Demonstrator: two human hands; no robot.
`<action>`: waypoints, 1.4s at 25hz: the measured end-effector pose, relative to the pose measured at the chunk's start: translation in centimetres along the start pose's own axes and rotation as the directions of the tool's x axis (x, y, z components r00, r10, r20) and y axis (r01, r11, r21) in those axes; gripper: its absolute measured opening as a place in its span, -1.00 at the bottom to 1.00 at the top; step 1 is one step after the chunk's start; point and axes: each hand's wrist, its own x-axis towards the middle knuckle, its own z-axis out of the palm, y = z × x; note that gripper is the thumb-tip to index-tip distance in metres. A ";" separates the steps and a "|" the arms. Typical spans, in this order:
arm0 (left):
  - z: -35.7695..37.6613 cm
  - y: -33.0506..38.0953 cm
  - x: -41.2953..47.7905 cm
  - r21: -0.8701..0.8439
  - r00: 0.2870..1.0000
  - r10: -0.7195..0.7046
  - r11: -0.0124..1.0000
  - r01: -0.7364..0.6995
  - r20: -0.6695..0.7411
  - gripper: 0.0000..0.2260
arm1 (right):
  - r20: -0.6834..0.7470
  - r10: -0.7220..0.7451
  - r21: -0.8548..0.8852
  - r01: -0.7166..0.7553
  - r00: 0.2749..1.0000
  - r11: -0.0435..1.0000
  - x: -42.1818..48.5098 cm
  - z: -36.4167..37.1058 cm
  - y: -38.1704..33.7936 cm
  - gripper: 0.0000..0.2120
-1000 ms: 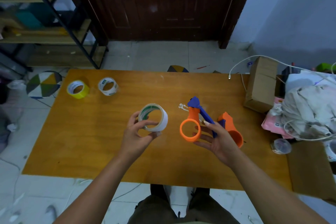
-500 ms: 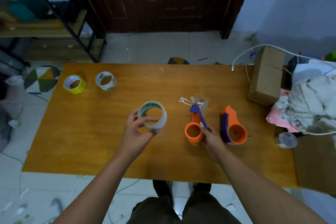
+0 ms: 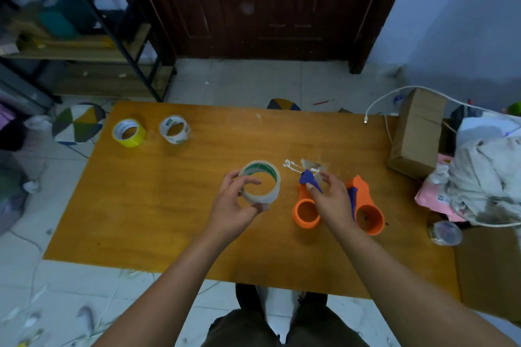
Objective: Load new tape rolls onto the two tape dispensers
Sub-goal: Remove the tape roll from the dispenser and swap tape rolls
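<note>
Wooden table (image 3: 169,205) before a dark door, tiled floor around.

Item 1: clear tape roll (image 3: 258,197). Raised off the table in the left hand (image 3: 231,205), fingers curled round the outer wall, thumb over the rim, core open toward the camera.

Item 2: orange dispenser (image 3: 296,213). Lying on the table just right of the roll. Blue arm (image 3: 308,177) pinched by the fingertips of the right hand (image 3: 332,200) (contact partly hidden behind the knuckles).

Item 3: second dispenser (image 3: 369,217). Just beside the first, untouched, hub bare.

Item 4: yellow roll (image 3: 135,141) and white roll (image 3: 177,139). Far left corner, well apart from the hands.

Step in hand, as judged: seating the clear roll on the orange hub.

Handling: steady the dispenser by the blue arm. Square the core to the hub and slide it on straight, no tilt, free end leading toward the cutter. Keep fingertips off the blade end.
</note>
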 end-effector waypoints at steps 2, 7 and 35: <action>-0.5 1.0 0.3 0.035 1.000 0.014 0.999 -0.014 -0.008 -0.56 | 0.080 -0.079 0.069 0.074 0.994 0.995 -0.2 -1.1 -3.6 -0.55; -3.1 3.2 1.0 0.087 0.993 0.107 0.991 -0.102 -0.047 -0.66 | 0.283 -0.198 0.119 0.171 0.938 0.978 -0.8 -2.1 -11.6 -0.64; -37.8 -26.3 8.5 0.270 0.977 -0.196 0.948 0.166 0.089 -0.35 | 0.280 -0.071 -0.021 0.080 0.957 0.997 -3.6 36.2 -31.4 -0.73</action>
